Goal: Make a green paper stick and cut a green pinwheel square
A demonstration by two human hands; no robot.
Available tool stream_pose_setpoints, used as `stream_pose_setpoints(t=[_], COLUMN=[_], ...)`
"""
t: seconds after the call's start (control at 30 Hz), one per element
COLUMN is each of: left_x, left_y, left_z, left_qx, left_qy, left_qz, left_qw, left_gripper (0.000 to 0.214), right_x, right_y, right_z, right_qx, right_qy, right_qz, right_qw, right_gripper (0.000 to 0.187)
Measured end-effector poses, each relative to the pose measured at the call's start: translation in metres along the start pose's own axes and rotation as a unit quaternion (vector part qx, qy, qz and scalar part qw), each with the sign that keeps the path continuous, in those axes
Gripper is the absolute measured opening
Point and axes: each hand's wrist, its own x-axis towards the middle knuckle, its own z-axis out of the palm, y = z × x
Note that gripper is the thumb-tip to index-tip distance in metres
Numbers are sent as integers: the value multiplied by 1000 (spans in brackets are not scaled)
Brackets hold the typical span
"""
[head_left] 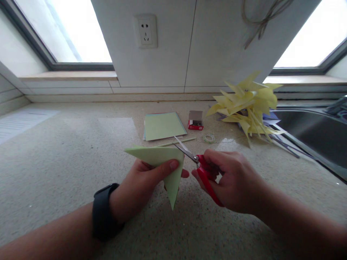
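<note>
Over the counter (67, 173), the left hand (143, 184) pinches folded green paper (159, 156); at its three o'clock, the right hand (231, 177) grips red-handled scissors (202, 176), blades parted.

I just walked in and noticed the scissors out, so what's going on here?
A person's left hand holds a folded pale green sheet. Their right hand holds red-handled scissors, blades parted near the sheet's edge; I can't tell whether they touch it. Beyond lies a stack of paper squares, and yellow pinwheel-like paper shapes are bunched near the sink.
</note>
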Motion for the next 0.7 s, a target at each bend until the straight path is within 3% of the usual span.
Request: stream_pose_setpoints(t=[0.7], left_x=[0], left_y=[0], left_z=[1], left_qx=[-27], left_qy=[-10], left_qz=[6], left_qw=[1000], left_gripper=[15], right_x=[-1], right_y=[-2], right_z=[2], right_qx=[26], right_qy=[-18], right_qz=[24], right_qw=[999], right_gripper=[32])
